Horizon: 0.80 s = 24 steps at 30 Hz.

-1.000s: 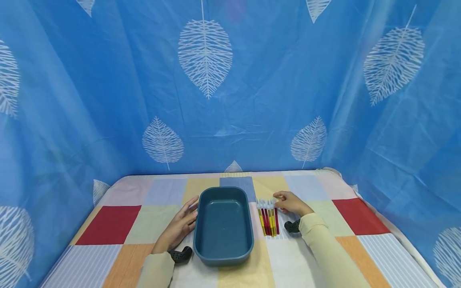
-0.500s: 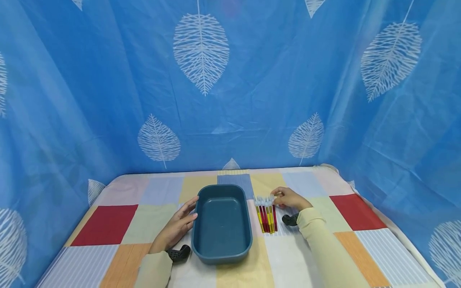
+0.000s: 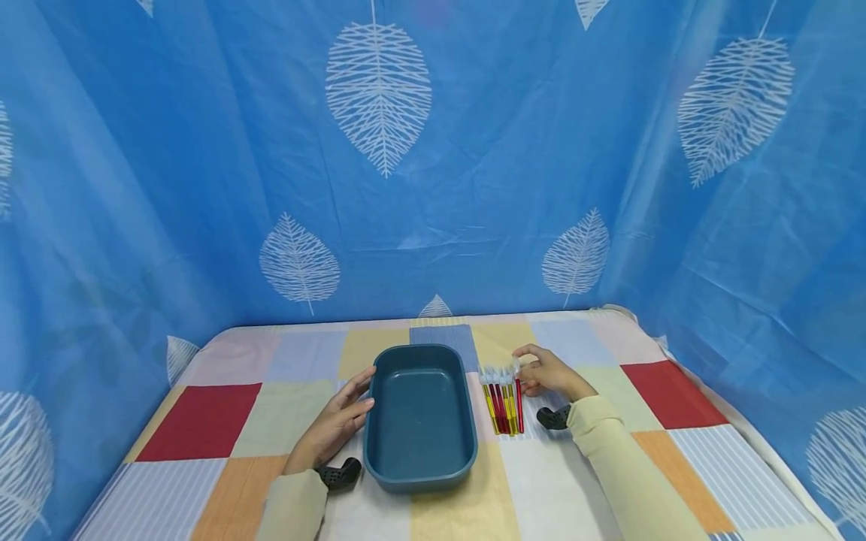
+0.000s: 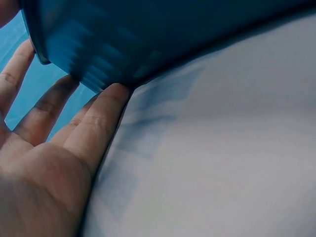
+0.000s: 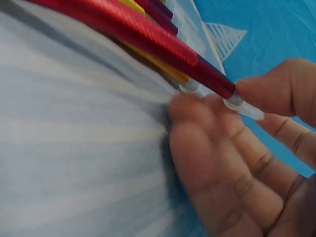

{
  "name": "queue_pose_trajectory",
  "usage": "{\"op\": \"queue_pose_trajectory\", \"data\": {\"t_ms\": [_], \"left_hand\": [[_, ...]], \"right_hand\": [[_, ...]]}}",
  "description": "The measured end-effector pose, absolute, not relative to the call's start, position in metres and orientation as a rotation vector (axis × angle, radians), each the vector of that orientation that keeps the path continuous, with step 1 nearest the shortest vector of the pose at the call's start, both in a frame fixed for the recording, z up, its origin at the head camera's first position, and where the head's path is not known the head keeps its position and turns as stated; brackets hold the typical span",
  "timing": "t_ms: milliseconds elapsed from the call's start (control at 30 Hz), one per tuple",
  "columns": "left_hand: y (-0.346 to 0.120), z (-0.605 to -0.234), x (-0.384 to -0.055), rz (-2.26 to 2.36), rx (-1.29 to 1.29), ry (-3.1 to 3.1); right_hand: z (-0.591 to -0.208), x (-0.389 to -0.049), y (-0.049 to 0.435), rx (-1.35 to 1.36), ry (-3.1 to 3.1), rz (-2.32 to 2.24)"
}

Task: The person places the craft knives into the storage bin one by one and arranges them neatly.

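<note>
My right hand [image 3: 551, 373] pinches a red-handled craft knife [image 3: 519, 402] near its clear-capped end. In the right wrist view this knife [image 5: 143, 37] rises over the others, with the thumb and fingers at its knurled collar and cap. A row of red and yellow craft knives [image 3: 501, 409], clear caps away from me, lies just left of that hand. My left hand [image 3: 334, 424] rests its extended fingers against the left side of a blue-green plastic bin [image 3: 420, 428]. The left wrist view shows those fingertips touching the bin's outer wall [image 4: 123, 39].
A patchwork cloth [image 3: 277, 417] covers the table. Behind and at both sides hangs a blue curtain [image 3: 473, 188] with white leaf prints. Black wrist devices [image 3: 341, 475] sit on both wrists.
The right hand has lifted the rightmost red craft knife slightly and shifted it a little right, apart from the row. The left hand stays at the bin; the head view has tilted slightly.
</note>
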<state>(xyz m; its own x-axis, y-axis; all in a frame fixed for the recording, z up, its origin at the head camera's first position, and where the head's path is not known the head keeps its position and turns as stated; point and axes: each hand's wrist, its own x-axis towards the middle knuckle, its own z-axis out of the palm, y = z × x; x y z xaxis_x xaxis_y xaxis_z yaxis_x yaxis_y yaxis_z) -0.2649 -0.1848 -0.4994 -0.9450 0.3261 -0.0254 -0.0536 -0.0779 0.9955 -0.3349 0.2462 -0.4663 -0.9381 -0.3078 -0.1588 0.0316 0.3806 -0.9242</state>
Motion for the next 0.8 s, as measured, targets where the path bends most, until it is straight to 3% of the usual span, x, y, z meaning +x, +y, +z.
{"op": "queue_pose_trajectory", "data": {"t_ms": [800], "left_hand": [[-0.184,-0.498,-0.264,2.111,0.309,1.955]], "right_hand": [[-0.443,-0.329,0.236,-0.418,2.378,-1.635]]}}
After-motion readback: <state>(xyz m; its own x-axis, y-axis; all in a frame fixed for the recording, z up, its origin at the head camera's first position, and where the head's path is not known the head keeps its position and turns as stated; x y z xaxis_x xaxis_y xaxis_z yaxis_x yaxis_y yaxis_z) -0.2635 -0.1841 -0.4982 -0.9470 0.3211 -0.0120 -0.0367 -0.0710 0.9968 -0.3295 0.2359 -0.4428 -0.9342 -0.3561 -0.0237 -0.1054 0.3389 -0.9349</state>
